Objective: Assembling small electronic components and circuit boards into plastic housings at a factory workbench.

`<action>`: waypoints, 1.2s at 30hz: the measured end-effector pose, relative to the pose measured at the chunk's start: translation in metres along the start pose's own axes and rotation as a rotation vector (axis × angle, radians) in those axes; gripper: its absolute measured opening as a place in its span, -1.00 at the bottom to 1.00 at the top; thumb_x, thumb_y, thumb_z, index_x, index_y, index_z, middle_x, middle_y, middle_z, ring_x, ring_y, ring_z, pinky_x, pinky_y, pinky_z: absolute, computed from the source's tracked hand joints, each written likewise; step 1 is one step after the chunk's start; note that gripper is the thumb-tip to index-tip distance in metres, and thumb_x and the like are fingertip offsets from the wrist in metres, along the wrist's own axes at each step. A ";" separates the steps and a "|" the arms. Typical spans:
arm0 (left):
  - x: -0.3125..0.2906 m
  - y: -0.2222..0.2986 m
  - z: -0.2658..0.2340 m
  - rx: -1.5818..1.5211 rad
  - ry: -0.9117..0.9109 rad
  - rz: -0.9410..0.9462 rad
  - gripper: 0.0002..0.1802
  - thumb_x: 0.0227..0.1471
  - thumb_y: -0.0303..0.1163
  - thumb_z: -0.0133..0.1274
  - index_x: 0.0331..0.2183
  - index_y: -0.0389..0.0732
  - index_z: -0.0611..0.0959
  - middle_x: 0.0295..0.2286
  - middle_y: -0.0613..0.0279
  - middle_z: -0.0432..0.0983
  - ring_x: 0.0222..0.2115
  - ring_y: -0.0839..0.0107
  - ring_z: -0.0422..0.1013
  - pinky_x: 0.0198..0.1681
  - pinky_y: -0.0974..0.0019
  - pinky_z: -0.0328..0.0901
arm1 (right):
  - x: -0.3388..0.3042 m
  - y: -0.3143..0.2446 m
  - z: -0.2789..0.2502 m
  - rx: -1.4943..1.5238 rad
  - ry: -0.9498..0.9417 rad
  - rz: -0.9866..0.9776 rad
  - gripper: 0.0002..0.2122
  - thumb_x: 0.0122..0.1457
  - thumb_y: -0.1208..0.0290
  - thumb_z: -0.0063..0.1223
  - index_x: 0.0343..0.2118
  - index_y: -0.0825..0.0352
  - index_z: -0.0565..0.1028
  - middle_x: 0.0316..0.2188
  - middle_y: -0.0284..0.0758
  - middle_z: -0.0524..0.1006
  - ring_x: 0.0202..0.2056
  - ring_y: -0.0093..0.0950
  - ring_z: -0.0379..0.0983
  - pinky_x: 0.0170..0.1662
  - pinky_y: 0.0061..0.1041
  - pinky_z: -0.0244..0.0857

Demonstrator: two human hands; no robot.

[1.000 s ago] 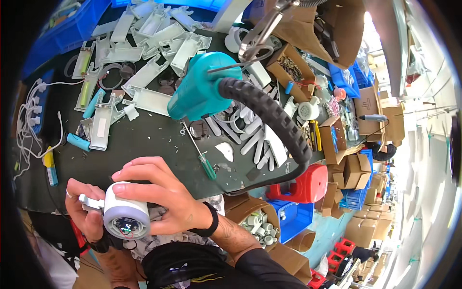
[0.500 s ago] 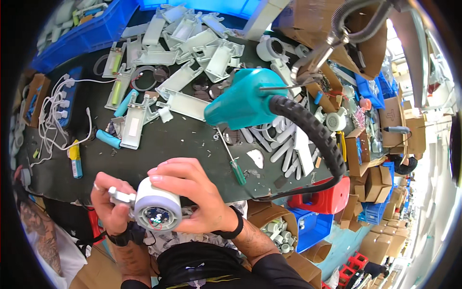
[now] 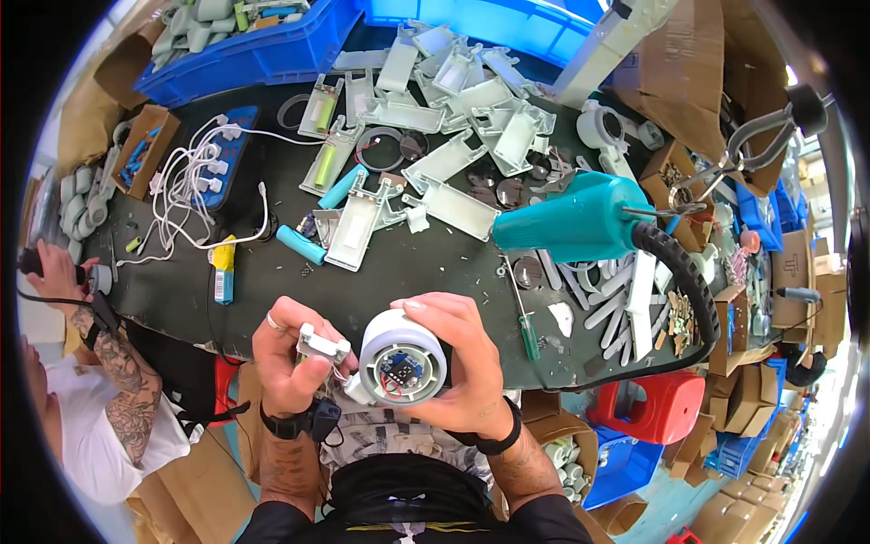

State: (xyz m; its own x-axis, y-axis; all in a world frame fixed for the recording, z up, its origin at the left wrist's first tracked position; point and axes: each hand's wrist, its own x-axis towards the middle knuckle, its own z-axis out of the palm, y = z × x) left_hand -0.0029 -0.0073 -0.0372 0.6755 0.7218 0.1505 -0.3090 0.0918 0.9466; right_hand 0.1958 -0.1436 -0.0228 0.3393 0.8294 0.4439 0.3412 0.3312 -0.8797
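Note:
My right hand (image 3: 471, 372) is wrapped around a round white housing (image 3: 397, 325) with a grey-lilac rim. Its open end faces up and shows a small blue circuit board (image 3: 400, 370) and a red wire. Close on its left, my left hand (image 3: 288, 358) pinches a small white plastic bracket (image 3: 323, 345) between thumb and fingers. A thin wire shows below the bracket. Next to the housing's lower left edge is another white part (image 3: 359, 391); how it joins the housing is unclear. Both hands are over my lap, just off the table's near edge.
White plastic shells (image 3: 462, 100) pile up at the back. A teal tool (image 3: 571, 216) with a black ribbed cord hangs over the table's right. A green screwdriver (image 3: 528, 337), white cables (image 3: 186, 177) and a yellow-blue lighter (image 3: 223, 272) lie around. A co-worker's hand (image 3: 62, 276) is at far left.
The view has swung left, so the table's things sit further right and the co-worker shows more. My left hand's bracket is now turned and a little apart from the housing. The board's green glow is gone.

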 end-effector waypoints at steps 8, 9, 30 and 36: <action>0.002 -0.002 0.003 0.023 0.063 0.034 -0.55 0.21 -0.18 0.32 -0.16 -0.30 0.46 -0.39 0.05 0.65 -0.46 0.38 0.64 -0.47 0.39 0.53 | 0.001 0.002 0.002 0.004 0.021 -0.016 -0.21 -0.14 0.43 0.57 0.24 0.34 0.47 0.17 -0.11 0.57 0.13 -0.07 0.50 0.22 -0.12 0.34; 0.002 -0.001 0.003 0.021 0.051 0.029 -0.55 0.21 -0.19 0.32 -0.16 -0.30 0.46 -0.39 0.06 0.65 -0.46 0.39 0.64 -0.47 0.40 0.52 | 0.001 0.002 0.002 0.009 0.022 -0.012 -0.22 -0.14 0.44 0.57 0.24 0.34 0.47 0.17 -0.10 0.57 0.13 -0.07 0.50 0.22 -0.12 0.34; 0.003 0.005 0.004 0.028 0.004 -0.021 -0.59 0.23 -0.26 0.29 -0.14 -0.33 0.48 -0.38 0.03 0.68 -0.42 0.43 0.64 -0.43 0.40 0.54 | -0.001 0.002 0.003 0.003 0.016 0.000 -0.21 -0.14 0.46 0.53 0.26 0.35 0.45 0.16 -0.08 0.58 0.15 -0.07 0.48 0.23 -0.15 0.34; 0.002 0.004 0.004 0.005 0.019 -0.033 -0.66 0.22 -0.34 0.24 -0.13 -0.33 0.48 -0.38 0.03 0.68 -0.43 0.46 0.62 -0.40 0.43 0.53 | 0.000 0.002 0.007 0.086 0.015 0.019 -0.21 -0.07 0.58 0.40 0.32 0.35 0.37 0.26 0.00 0.47 0.24 -0.08 0.44 0.29 -0.17 0.33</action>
State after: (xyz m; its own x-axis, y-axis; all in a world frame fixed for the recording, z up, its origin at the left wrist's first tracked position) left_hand 0.0002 -0.0082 -0.0313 0.6721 0.7317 0.1139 -0.2837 0.1124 0.9523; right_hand 0.1901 -0.1400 -0.0262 0.3585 0.8293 0.4287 0.2585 0.3531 -0.8992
